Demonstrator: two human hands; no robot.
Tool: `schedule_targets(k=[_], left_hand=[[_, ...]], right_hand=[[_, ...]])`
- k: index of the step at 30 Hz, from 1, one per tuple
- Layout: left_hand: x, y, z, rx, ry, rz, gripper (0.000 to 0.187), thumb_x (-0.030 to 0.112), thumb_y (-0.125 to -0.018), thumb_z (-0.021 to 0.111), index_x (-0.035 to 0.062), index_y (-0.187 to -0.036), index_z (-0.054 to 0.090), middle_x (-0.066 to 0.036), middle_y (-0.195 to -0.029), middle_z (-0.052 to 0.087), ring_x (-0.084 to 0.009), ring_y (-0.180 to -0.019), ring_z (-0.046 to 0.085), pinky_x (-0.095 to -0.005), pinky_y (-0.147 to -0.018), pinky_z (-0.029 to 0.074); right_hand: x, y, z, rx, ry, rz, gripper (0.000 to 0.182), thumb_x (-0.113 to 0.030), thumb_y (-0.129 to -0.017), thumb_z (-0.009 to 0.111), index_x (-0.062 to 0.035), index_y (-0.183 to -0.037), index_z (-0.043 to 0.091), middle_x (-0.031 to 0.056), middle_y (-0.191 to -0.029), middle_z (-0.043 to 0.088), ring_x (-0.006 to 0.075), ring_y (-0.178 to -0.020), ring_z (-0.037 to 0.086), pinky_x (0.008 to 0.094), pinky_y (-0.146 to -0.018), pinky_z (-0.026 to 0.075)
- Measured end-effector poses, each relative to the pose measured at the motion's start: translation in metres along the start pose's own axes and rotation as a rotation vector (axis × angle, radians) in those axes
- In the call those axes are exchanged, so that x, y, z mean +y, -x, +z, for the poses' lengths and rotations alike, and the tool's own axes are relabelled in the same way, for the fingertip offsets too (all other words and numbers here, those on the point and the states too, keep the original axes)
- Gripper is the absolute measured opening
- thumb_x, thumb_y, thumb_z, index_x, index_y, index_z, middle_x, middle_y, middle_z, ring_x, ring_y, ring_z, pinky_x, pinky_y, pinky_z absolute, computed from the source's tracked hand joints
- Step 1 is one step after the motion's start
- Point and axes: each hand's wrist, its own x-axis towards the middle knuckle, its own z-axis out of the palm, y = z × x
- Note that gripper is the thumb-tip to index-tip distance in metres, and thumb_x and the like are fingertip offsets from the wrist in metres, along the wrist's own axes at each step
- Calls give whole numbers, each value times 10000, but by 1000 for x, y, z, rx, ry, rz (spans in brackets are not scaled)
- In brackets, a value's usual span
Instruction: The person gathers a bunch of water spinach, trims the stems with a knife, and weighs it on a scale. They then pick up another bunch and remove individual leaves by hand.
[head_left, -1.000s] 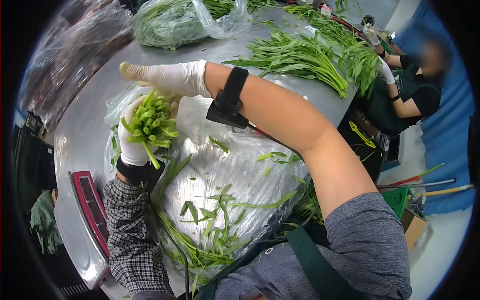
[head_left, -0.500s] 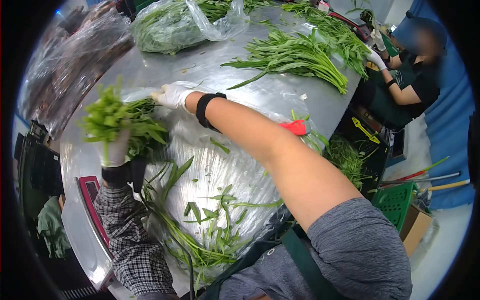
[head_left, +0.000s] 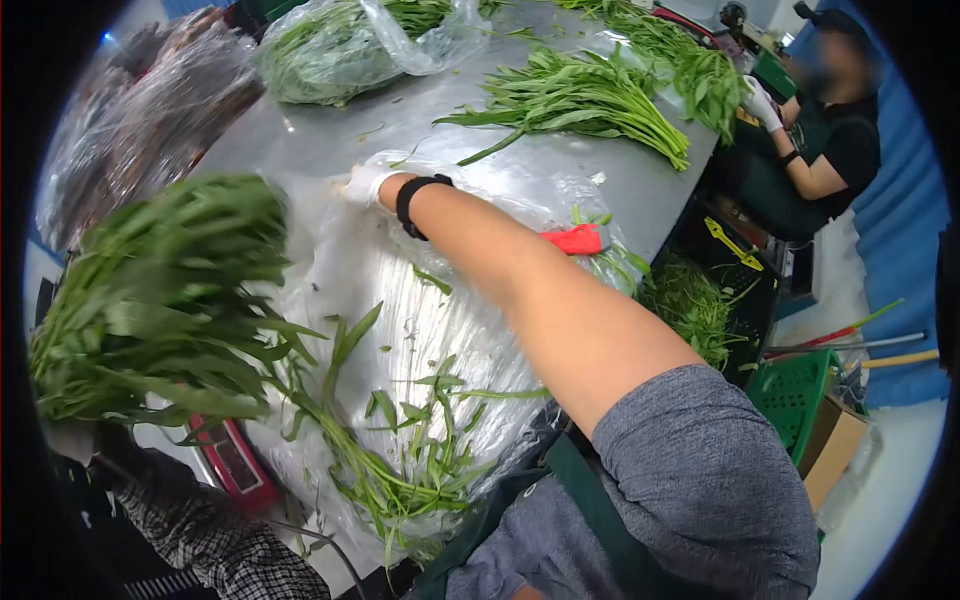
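Note:
A big leafy green bunch [head_left: 170,290] fills the left side, slightly blurred. Its lower left end is in my gloved left hand [head_left: 75,438], which is dark and partly hidden at the edge of view. My gloved right hand [head_left: 368,186] is closed on the edge of a clear plastic sheet [head_left: 330,240] spread over the metal table [head_left: 330,135]. Loose stems and leaves [head_left: 400,470] lie on the plastic nearest my body. Under the bunch, a red scale [head_left: 232,465] shows in part.
Another bunch [head_left: 590,100] and a bagged heap [head_left: 340,55] lie on the far side. Brown plastic-wrapped bundles [head_left: 150,110] stand at upper left. A red object [head_left: 575,239] lies beyond my forearm. A co-worker [head_left: 840,130] sits at right, near a green basket [head_left: 795,400].
My left hand has swung left and down with the bunch, whose leaves now spread toward the table. The plastic by my right hand has been raised and spread. The scale shows more.

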Motion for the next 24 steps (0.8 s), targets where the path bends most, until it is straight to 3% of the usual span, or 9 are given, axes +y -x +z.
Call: schedule_targets(k=[4,5,7,9,11,15,19,22,24], left_hand=[[85,-12,-51,114,-117,128,447,201,-873,365,-27,-1256,395,-155,-1149,521,-262,-1060,511,-387,-932,396],[108,-13,-63,152,-157,153,446,202,-872,366,-27,-1254,397,-155,-1147,522,-262,-1058,512,-386,-931,397],[155,-9,-87,224,-224,197,444,204,-872,369,-28,-1249,400,-155,-1142,525,-262,-1054,514,-386,-928,400],[194,3,-107,276,-276,226,442,206,-871,371,-30,-1243,404,-155,-1138,528,-262,-1050,517,-386,-925,402],[234,17,-125,331,-319,242,440,208,-870,373,-31,-1238,408,-155,-1134,530,-262,-1046,519,-385,-922,405],[286,55,-147,404,-391,246,436,211,-869,378,-33,-1228,415,-156,-1125,536,-262,-1038,524,-384,-916,410],[306,72,-172,464,-437,217,432,215,-867,382,-36,-1218,423,-156,-1116,541,-263,-1030,529,-384,-910,416],[310,84,-177,477,-443,205,430,217,-866,386,-37,-1210,429,-156,-1110,545,-263,-1024,533,-383,-906,420],[310,88,-179,480,-449,196,428,219,-866,388,-39,-1205,432,-156,-1106,547,-263,-1020,535,-382,-903,422]], right_hand=[[-15,35,-21,-28,231,-86,604,-493,-827,341,-75,-1236,493,208,-1297,420,353,-1219,385,403,-1018,292],[-3,14,-10,-73,174,-240,632,-445,-763,445,10,-1200,489,271,-1219,466,381,-1112,478,383,-941,387],[4,4,-7,-95,26,-210,694,-419,-742,533,90,-1204,444,271,-1215,473,361,-1109,486,364,-942,388],[1,15,-18,-36,24,-168,846,-463,-697,573,88,-1290,323,272,-1274,416,346,-1192,418,338,-979,353],[4,5,-26,7,117,-140,894,-509,-675,583,71,-1303,321,265,-1301,389,348,-1207,401,326,-1006,320],[-6,34,-71,57,19,-328,828,-452,-707,628,69,-1289,353,221,-1303,414,274,-1205,415,289,-995,316],[12,41,-95,216,-206,-400,709,-431,-766,624,-1,-1284,402,146,-1113,566,201,-942,571,312,-777,468],[11,107,-130,117,-346,-218,625,-421,-801,602,-46,-1272,431,104,-1007,596,156,-841,584,287,-652,480],[24,127,-141,98,-407,-217,590,-407,-816,590,-54,-1264,440,95,-987,597,152,-837,587,264,-634,476]])
